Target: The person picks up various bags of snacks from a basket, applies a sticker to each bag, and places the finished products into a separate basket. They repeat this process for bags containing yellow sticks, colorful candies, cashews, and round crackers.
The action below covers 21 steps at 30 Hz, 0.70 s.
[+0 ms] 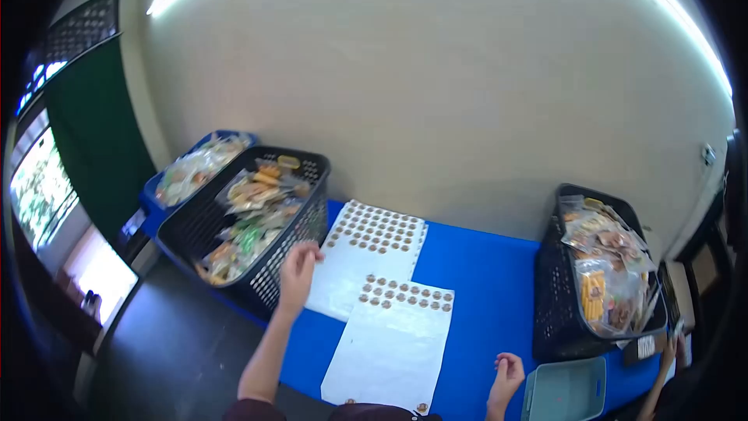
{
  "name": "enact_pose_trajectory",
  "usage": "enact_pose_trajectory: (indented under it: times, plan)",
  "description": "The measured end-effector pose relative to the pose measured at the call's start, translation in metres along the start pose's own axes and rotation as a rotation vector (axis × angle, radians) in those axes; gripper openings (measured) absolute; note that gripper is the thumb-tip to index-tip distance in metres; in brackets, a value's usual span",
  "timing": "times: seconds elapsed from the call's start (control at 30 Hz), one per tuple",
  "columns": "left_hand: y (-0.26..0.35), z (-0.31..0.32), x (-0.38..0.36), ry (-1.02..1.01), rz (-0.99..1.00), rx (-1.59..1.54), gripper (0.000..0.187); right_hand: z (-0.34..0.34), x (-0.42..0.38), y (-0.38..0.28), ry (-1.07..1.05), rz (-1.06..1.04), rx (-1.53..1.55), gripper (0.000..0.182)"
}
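Head view: fingers of left hand (300,265) and right hand (508,374) are loosely curled, any hold indiscernible; nearer sticker sheet (389,355) is best kept flat.

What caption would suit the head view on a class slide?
Left hand and right hand flank sheets of round stickers on blue table.

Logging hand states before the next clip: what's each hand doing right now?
Left hand: fingers curled; whether it holds something small cannot be told.
Right hand: partly curled beside the tray; nothing visible held, grip unclear.
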<state>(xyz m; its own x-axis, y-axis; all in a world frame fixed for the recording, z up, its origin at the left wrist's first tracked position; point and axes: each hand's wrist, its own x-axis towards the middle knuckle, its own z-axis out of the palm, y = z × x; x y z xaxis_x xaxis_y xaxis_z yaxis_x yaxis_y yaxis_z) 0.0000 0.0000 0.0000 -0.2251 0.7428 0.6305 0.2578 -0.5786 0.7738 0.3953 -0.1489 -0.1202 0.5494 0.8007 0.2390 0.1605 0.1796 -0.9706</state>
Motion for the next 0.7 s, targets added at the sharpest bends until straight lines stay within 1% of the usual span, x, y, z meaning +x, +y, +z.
enact_pose_trajectory:
  times: [0.03,0.07,0.1,0.17,0.2,0.27,0.3,0.33,0.37,0.43,0.47,0.57,0.6,0.63,0.7]
  plan:
    - [0.004,-0.002,-0.012,0.032,-0.02,0.013,0.014,-0.004,-0.001,-0.003,-0.028,0.046,0.031,0.008]
    - [0.026,-0.005,0.002,0.043,0.003,0.193,0.014,-0.011,0.0,-0.006,-0.047,0.096,0.062,0.008]
    - [0.036,-0.052,0.043,-0.016,0.08,0.348,0.014,0.038,-0.025,0.002,-0.032,0.127,0.141,0.008]
    - [0.027,-0.071,0.068,-0.033,0.067,0.386,0.016,0.025,-0.015,-0.002,-0.024,0.135,0.148,0.009]
    - [0.01,-0.079,0.07,-0.035,0.014,0.446,0.018,0.01,-0.005,-0.004,-0.009,0.118,0.128,0.01]
    - [-0.032,-0.111,0.08,-0.062,-0.071,0.599,0.022,0.002,-0.002,-0.013,0.04,0.118,0.086,0.011]
    - [-0.055,-0.127,0.077,-0.106,-0.132,0.695,0.024,-0.002,0.001,-0.014,0.068,0.117,0.063,0.011]
    - [-0.079,-0.143,0.068,-0.153,-0.191,0.786,0.026,-0.013,0.002,0.007,0.077,0.09,0.076,0.012]
    - [-0.095,-0.153,0.06,-0.204,-0.247,0.873,0.029,-0.019,-0.001,0.012,0.054,0.108,0.089,0.012]
    - [-0.111,-0.164,0.042,-0.222,-0.318,0.874,0.031,-0.029,-0.003,0.016,0.011,0.136,0.107,0.015]
    - [-0.119,-0.167,0.04,-0.225,-0.352,0.871,0.032,-0.029,-0.001,0.018,-0.008,0.104,0.084,0.013]
    - [-0.1,-0.169,0.039,-0.194,-0.432,0.787,0.033,-0.022,0.008,0.02,-0.039,0.172,0.122,0.013]
    - [-0.094,-0.173,0.042,-0.185,-0.463,0.757,0.035,-0.018,0.013,0.017,-0.069,0.156,0.114,0.013]
    - [-0.104,-0.182,0.045,-0.163,-0.384,0.741,0.033,-0.013,0.016,0.011,-0.086,0.139,0.116,0.013]
    - [-0.111,-0.195,0.053,-0.11,-0.384,0.728,0.032,0.002,0.021,-0.001,-0.126,0.107,0.125,0.013]
